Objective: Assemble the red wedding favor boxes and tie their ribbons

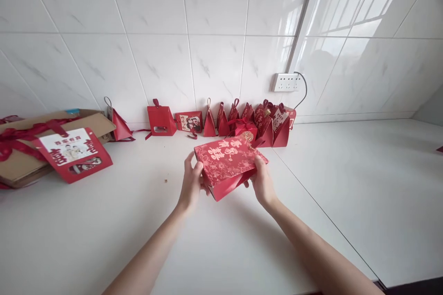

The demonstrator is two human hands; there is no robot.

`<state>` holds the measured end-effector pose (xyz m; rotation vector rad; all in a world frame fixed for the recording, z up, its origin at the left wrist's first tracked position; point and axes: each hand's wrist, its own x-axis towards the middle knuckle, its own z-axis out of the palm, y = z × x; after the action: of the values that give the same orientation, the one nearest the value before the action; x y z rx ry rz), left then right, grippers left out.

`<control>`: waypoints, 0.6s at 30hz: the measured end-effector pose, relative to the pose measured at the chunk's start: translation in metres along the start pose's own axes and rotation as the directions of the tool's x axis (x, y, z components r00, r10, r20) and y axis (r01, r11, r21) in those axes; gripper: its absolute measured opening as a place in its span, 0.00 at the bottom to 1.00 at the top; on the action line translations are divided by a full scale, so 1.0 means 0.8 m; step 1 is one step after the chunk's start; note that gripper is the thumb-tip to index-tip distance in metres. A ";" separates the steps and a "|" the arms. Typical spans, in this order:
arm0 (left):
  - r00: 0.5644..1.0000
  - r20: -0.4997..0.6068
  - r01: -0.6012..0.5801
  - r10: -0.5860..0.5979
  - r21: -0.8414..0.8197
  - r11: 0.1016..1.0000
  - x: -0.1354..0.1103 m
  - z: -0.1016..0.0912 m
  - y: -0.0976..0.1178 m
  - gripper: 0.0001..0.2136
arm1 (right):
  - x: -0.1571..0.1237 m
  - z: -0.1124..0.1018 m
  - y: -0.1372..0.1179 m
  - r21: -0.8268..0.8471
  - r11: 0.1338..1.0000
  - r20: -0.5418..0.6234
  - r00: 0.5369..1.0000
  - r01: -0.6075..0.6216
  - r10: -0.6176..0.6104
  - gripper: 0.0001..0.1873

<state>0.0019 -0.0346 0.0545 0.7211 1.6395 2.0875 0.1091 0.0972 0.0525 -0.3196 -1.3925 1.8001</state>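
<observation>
I hold a red gift box with gold lettering and a flower pattern above the white counter, tilted toward me. My left hand grips its left edge, fingers wrapped round it. On the opposite end, my right hand clasps the right edge, thumb on top. A red ribbon hangs at the box's lower front side.
A row of small red folded gift boxes stands against the tiled wall. At the left lie a flat cardboard sheet with red ribbon and a red box with a photo label. A wall socket with a cable sits at the right.
</observation>
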 end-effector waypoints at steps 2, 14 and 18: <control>0.986 -0.020 0.165 -0.165 -0.008 0.986 0.004 0.001 0.000 0.29 | -0.001 0.003 -0.001 -0.049 0.992 0.009 0.994 -0.113 0.113 0.27; 0.988 0.150 -0.010 0.030 -0.132 0.991 0.000 -0.005 0.011 0.16 | 0.011 0.004 0.015 0.299 0.824 0.124 0.876 -0.481 0.466 0.17; 0.985 0.167 -0.034 0.047 -0.077 0.996 -0.002 -0.002 0.011 0.20 | 0.011 0.002 0.017 0.307 0.824 0.146 0.879 -0.476 0.453 0.17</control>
<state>0.0020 -0.0391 0.0627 0.8871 1.4601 2.0421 0.0963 0.1020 0.0430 -0.4497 -1.0776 2.4329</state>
